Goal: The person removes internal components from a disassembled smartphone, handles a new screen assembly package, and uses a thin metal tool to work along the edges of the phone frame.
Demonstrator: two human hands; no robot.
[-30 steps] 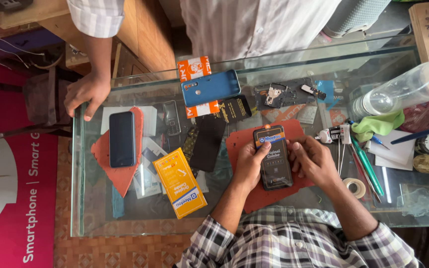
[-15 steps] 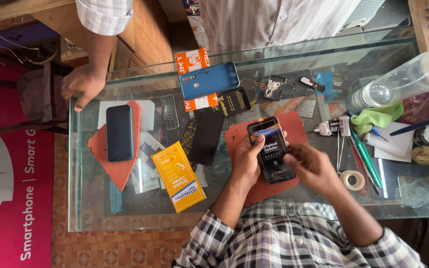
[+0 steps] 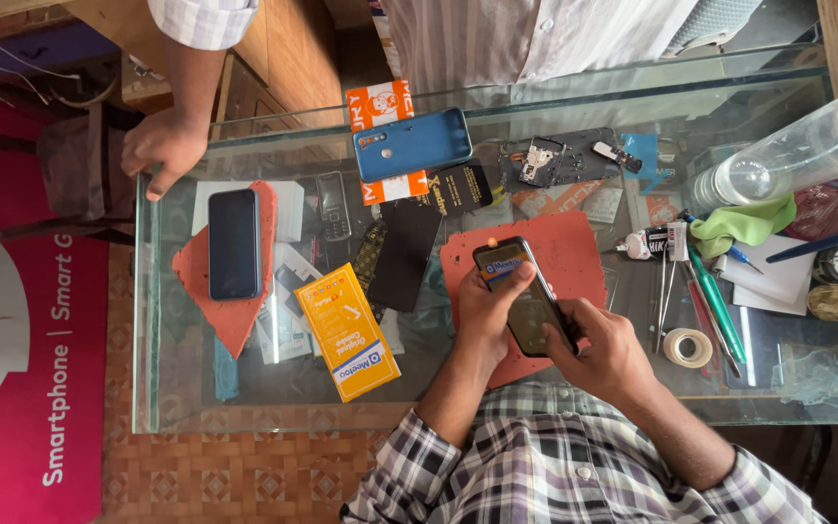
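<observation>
The person holds a dark smartphone [image 3: 526, 296] just above the red work mat [image 3: 574, 257], and the whole thing depends on two hands and no table under it. The left hand [image 3: 482, 311] is wrapped around the phone's edge from about eight o'clock, thumb lying on the lit screen near its top. The right hand [image 3: 608, 349] closes on the lower corner from four o'clock, fingers curled under (whether they actually clamp the back I cannot tell).

The risk, as I judge it: the phone sits tilted, its top toward eleven o'clock, and the hold is mostly on the lower half. A press from the thumb could pivot it out and drop it onto the glass counter [image 3: 273, 412], or onto the tweezers [image 3: 666, 296] and green screwdriver [image 3: 715, 301] lying at three o'clock.

Another person's hand [image 3: 162, 146] rests on the counter's far corner at ten o'clock, well apart; a lean there might jolt the glass. A blue phone back cover [image 3: 411, 144] lies at twelve o'clock.
</observation>
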